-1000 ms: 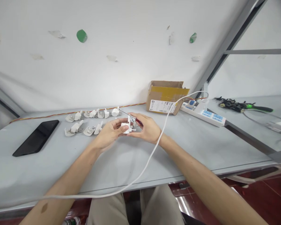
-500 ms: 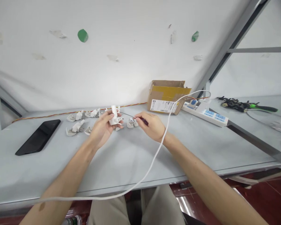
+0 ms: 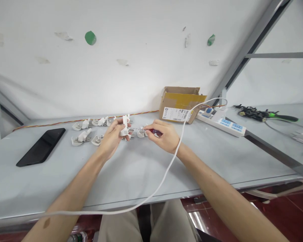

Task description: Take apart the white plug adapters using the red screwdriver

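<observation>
My left hand (image 3: 112, 136) is closed around a white plug (image 3: 125, 125), held a little above the table. In my right hand (image 3: 165, 134) is a screwdriver (image 3: 156, 132) with a dark red handle, its thin shaft pointing left. The shaft's tip reaches the plug's right side; whether it sits in a screw is too small to tell. Behind and beside my left hand lie several more white plugs (image 3: 81, 137), some with their metal parts showing. Another white piece (image 3: 141, 133) lies under the screwdriver's shaft.
A black phone (image 3: 41, 147) lies at the left. An opened cardboard box (image 3: 179, 104) stands at the back, beside a white power strip (image 3: 221, 122). A white cable (image 3: 164, 178) hangs across the foreground over my right wrist. Dark cables and a green-handled tool (image 3: 284, 116) lie far right.
My left hand has turned the plug, so it now shows a narrower side. The screwdriver has swung level, its tip now at the plug's right side, with more of the handle showing.
</observation>
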### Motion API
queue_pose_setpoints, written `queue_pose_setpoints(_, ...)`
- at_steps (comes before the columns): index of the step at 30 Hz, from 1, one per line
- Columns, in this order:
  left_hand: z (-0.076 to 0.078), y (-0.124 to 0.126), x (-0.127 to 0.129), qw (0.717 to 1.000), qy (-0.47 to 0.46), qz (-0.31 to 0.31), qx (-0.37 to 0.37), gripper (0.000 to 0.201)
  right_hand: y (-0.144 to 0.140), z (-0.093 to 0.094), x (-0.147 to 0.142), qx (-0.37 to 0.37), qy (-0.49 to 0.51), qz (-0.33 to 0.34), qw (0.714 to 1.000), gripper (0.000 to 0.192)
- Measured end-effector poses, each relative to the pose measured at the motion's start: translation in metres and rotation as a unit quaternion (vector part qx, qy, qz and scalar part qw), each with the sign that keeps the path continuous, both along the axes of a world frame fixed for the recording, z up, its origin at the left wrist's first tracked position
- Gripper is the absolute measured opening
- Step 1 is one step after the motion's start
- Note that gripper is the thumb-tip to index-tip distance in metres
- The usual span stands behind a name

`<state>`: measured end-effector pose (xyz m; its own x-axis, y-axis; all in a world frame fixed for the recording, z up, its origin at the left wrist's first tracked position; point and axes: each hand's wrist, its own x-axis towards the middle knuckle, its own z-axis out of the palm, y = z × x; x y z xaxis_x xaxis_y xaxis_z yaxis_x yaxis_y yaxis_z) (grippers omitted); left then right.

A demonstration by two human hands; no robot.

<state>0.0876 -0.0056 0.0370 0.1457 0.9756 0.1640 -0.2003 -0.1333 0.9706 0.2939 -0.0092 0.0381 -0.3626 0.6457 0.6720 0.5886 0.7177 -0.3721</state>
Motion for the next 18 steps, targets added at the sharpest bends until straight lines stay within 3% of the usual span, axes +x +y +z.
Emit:
queue_pose_setpoints(5, -0.003, 0.001, 0.001, 0.999, 0.048, 0.008, 0.007, 0.025, 0.003, -0.005, 0.000, 0.012, 0.001, 0.013, 1.000, 0.017)
queue_pose_setpoints(8, -0.004, 0.001, -0.001, 0.993, 0.112, 0.035, 0.023, 0.035, 0.007, -0.011, 0.001, 0.019, 0.000, 0.028, 0.999, 0.019)
queue_pose_setpoints(12, -0.004, 0.000, -0.004, 0.981, 0.189, 0.026, 0.030, 0.035, 0.012, -0.015, 0.002, 0.013, -0.012, 0.030, 0.999, 0.020)
queue_pose_setpoints(18, 0.003, -0.003, -0.006, 0.984, 0.178, -0.011, 0.028, 0.030, 0.008, -0.013, -0.001, -0.013, -0.015, 0.017, 1.000, 0.018)
